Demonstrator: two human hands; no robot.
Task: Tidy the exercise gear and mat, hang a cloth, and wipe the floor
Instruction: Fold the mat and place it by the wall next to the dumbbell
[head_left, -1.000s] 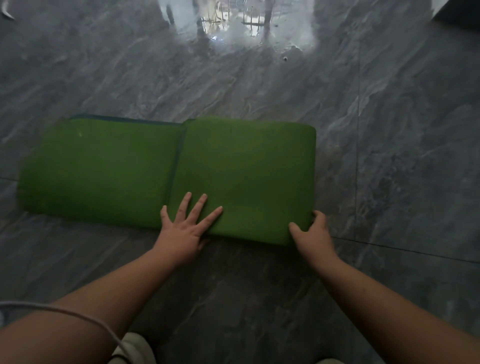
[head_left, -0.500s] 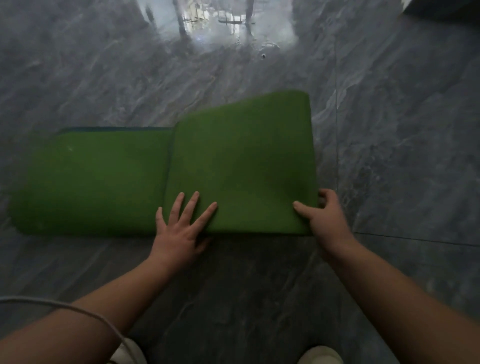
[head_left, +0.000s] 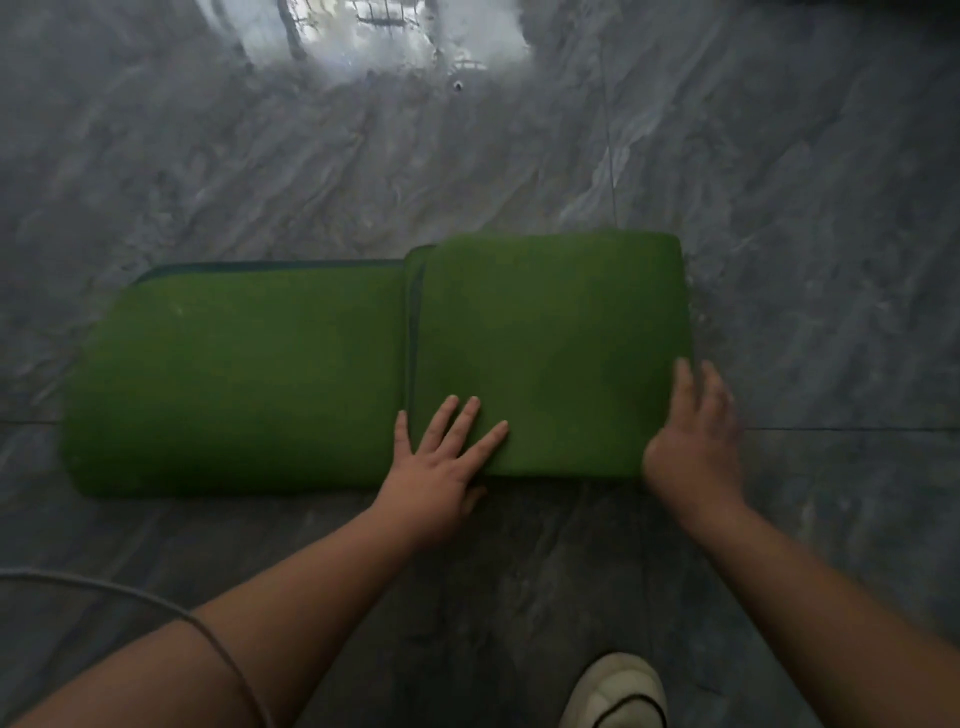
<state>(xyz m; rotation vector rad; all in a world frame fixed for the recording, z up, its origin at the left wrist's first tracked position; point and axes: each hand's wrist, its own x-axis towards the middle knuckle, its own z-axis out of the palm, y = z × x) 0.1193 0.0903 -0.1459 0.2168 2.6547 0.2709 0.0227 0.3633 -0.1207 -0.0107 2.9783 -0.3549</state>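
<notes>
Both hands press the green mat (head_left: 249, 379): left hand (head_left: 436, 467) flat with fingers spread, right hand (head_left: 693, 441) flat at its right edge. Shiny grey floor (head_left: 805, 260) fills the frame, bright at top middle.

Bare forearms, white shoe (head_left: 615, 693)

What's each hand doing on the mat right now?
Left hand: open, flat on the folded green mat.
Right hand: blurred at the mat's right edge; grip cannot be told.
</notes>
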